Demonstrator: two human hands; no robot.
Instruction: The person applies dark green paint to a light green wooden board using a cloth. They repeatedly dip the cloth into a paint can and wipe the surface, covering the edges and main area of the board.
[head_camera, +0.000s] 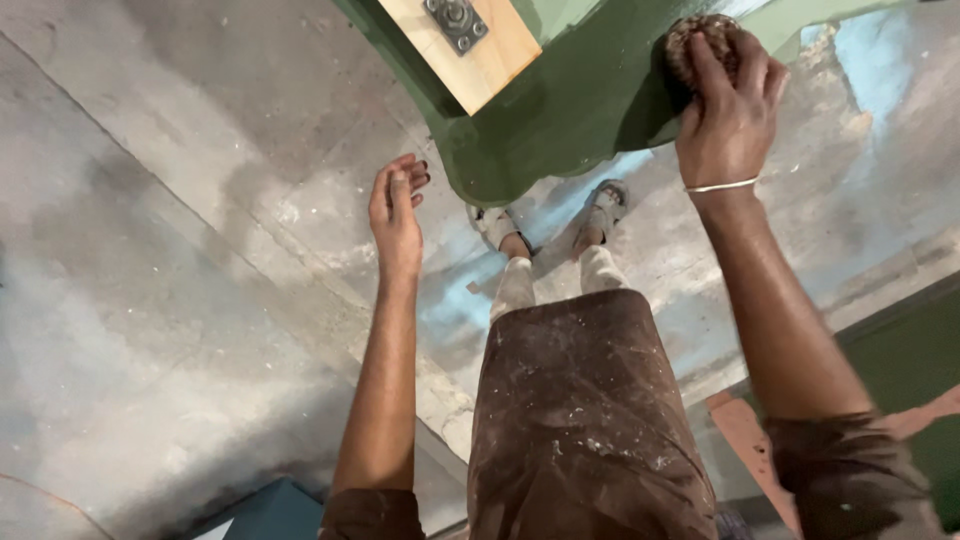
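Note:
My right hand (728, 110) presses a brown, rough-textured pad (700, 40) against the dark green painted panel (570, 110) at the top of the view. A thin white bangle circles that wrist. My left hand (395, 205) hangs free over the concrete floor, fingers loosely together, holding nothing, a little left of the panel's curved lower edge. A bare wooden block (480, 50) with a metal plate and bolt (456, 20) is fixed on the green panel near the top.
My feet in sandals (555, 222) stand on stained grey concrete (170, 260) with pale blue paint patches (880, 70). Another green surface (905, 355) lies at the right edge, with a reddish strip (750, 440) beside it. A blue object (270, 512) sits at the bottom left.

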